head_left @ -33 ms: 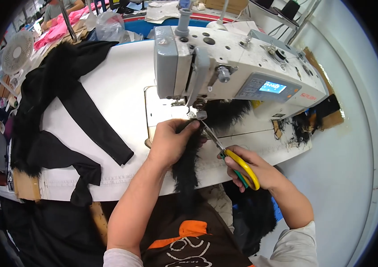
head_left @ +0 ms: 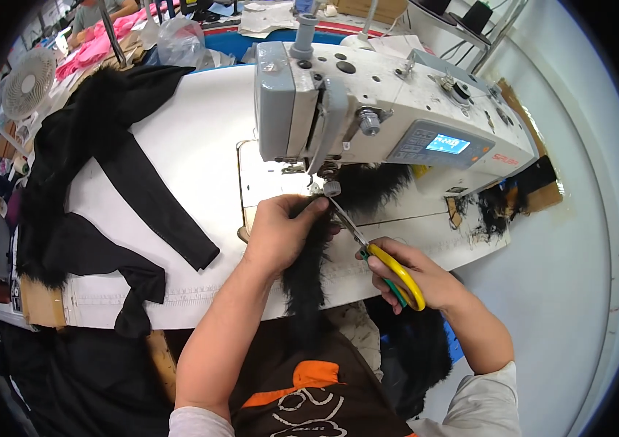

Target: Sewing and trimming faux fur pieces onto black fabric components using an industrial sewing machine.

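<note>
From the head view, then, and very little is moving: the sewing machine (head_left: 411, 124) sits a touch further right than an instant ago, and to me that looks like a small sway of the head rather than a push on the machine. Both hands hold their places, so I'd judge the work is paused at the same point, neither ahead nor behind.

Here's the left hand (head_left: 280, 229), its grip closed, thumb and fingers pinching the black furry strip (head_left: 306, 280) right by the needle area. The strip hangs down from that pinch, over the near edge of the surface (head_left: 200, 153) and toward the lap. Another stretch of black fur (head_left: 371, 186) lies just right of the needle, below the machine's arm; whether the two are joined, I can't tell, the fingers cover it.

Over to the right hand (head_left: 426, 280), its grip wrapped through the handles of the scissors (head_left: 400, 277), yellow loop uppermost, green one beneath. The tips point up and left, just beside the left thumb. Are the blades parted? Too fine to tell, and no cut shows clearly.

Off to the left, a black garment (head_left: 156, 204) lies spread, sleeve out, well apart from both hands.
</note>
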Demonstrator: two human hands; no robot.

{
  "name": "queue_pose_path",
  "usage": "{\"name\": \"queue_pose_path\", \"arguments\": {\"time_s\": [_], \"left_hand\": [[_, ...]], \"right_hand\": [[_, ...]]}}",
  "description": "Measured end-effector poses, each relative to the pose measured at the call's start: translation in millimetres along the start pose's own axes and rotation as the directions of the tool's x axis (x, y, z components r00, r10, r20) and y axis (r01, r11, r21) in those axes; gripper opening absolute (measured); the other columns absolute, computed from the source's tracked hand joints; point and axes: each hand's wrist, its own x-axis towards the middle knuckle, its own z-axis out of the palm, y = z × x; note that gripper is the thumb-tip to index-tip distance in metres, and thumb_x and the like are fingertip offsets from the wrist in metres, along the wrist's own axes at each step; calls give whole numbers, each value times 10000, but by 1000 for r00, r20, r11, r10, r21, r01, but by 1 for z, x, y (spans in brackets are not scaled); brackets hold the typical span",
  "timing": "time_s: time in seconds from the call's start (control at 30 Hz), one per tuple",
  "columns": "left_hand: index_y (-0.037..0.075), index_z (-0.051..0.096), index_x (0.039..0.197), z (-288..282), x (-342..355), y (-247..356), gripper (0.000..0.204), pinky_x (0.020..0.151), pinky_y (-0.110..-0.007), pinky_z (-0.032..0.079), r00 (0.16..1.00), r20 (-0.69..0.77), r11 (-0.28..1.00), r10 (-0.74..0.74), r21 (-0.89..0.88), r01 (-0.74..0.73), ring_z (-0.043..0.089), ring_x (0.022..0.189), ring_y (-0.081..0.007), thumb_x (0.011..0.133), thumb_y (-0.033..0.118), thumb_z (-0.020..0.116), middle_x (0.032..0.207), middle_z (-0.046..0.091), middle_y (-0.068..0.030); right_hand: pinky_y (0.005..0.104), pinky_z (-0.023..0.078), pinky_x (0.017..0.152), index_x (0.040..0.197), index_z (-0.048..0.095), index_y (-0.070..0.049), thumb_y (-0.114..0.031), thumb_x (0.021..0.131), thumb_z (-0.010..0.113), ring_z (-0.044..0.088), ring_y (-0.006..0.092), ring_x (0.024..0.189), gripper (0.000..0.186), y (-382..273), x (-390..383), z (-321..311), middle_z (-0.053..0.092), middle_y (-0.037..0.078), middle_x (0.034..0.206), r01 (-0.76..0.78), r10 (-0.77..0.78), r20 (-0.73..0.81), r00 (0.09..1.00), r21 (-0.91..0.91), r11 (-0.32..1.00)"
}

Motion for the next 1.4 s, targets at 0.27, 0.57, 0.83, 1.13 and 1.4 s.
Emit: {"name": "queue_pose_path", "arguments": {"time_s": [0.27,0.57,0.83,1.13,1.4], "left_hand": [[-79,752,1078,-6,1,3,320,704,-295,604,999,-12,998,-44,50,45,760,746,-163,1032,237,749,869,799,-140],[-82,750,1049,-5,5,4,311,675,-310,588,998,-11,991,-64,114,65,734,704,-171,1018,227,766,820,771,-125],[-75,728,1002,-11,5,-2,345,584,-282,534,999,-39,993,-11,117,16,648,605,-135,1047,266,733,752,714,-82],[-17,680,1148,-10,-6,-22,430,529,-252,430,992,-48,993,114,-18,-115,522,566,-93,1146,389,536,798,655,-34],[2,641,1178,13,-57,-27,745,537,-281,397,997,-70,988,27,-149,-37,511,605,-131,1083,703,406,852,635,-71]], "right_hand": [[264,494,461,1342,586,8,-331,1072,687,576,94,526,446,-19,8,-5,603,10,762,73,-75,7,997,-331,941],[259,488,440,1310,675,-6,-325,1025,747,590,88,481,433,-38,18,-40,667,20,746,78,-49,73,996,-482,873],[269,482,430,1203,681,1,-366,1013,763,602,109,457,422,-20,12,-49,646,36,704,66,-52,47,998,-396,916],[327,512,639,1244,679,-11,-326,912,848,679,168,701,488,46,-62,-81,686,106,769,7,-299,-378,876,-610,792],[517,549,899,1247,701,-51,-193,890,763,674,429,1027,389,58,-24,-56,706,203,965,-188,-728,-474,495,-877,443]]}}
